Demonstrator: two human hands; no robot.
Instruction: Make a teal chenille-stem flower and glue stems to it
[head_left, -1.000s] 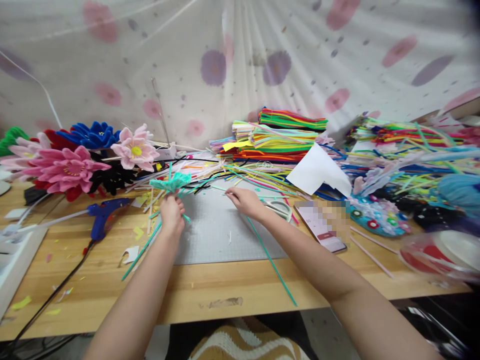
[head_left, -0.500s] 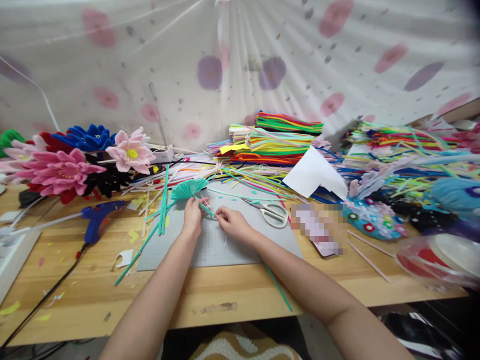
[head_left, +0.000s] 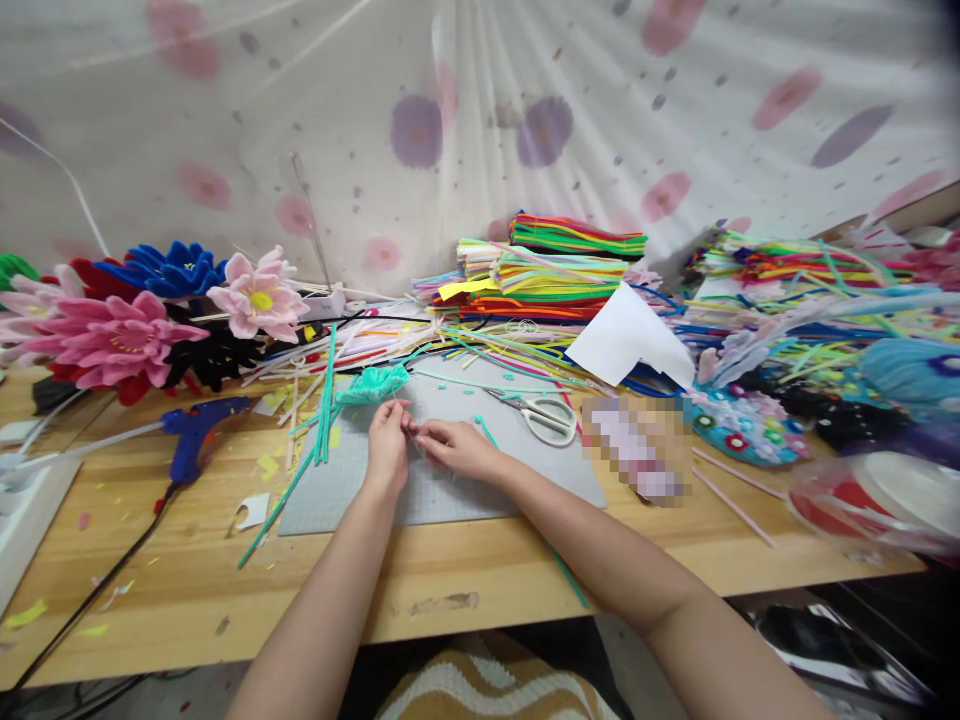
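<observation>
A pale curtain (head_left: 480, 60) printed with pink and purple blotches hangs behind the wooden table (head_left: 187, 600). Along the table's back lie stacked bundles of multicoloured fuzzy stems (head_left: 559, 270), and at left a cluster of fuzzy flowers (head_left: 127, 340) in pink, blue, red and black. A grey cutting mat (head_left: 322, 510) lies in the middle. At the right edge is a round, clear-sided container (head_left: 900, 500), whitish on top, with red showing through its wall; its contents are too blurred to name. A notched white paper (head_left: 630, 340) leans on the stems. Near it, a flat device (head_left: 637, 450) is covered by pixelation, so any writing there is unreadable. A blue glue gun (head_left: 191, 440) lies left of the mat, pale-handled scissors (head_left: 550, 422) on its right part. Over the mat, the left hand (head_left: 386, 440) pinches the base of a teal bunch (head_left: 373, 384), which fans out just above its fingers. The right hand (head_left: 457, 448) has its fingertips drawn together against the left's; whether they grip anything I cannot tell.
</observation>
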